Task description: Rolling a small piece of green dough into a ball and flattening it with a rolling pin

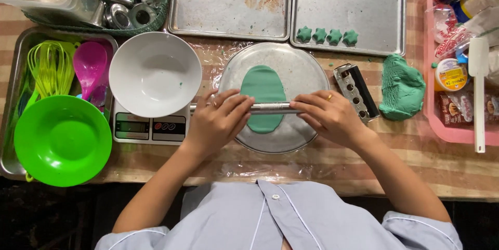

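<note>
A steel tray [15, 73] hugs the left edge of the striped bench [364, 161], carrying a lime whisk [49, 68], a pink spoon [89, 68] and a bright green bowl [62, 140] that overhangs its front corner. Just beside it, an empty white bowl [155, 73] sits on a digital kitchen scale [150, 127], leaving little free room to the left hand's side. The left hand [215, 122] and the right hand [330, 117] lie flat, fingers [234, 107] spread narrow and pressing down on a slim metal rolling pin [270, 107]. The pin lies crosswise over an oval sheet of green dough [264, 91], which rests on a round clear plate [301, 73] at the bench's centre. Behind, two baking trays meet edge to edge: the left baking tray [228, 0] bare but stained, the right baking tray [353, 5] holding four green star shapes [327, 35] along its near rim. Right of the plate lie a perforated metal tool [356, 91] and a lump of green dough [400, 88], near a crowded pink tray [431, 99]. Open bench runs along the front edge.
</note>
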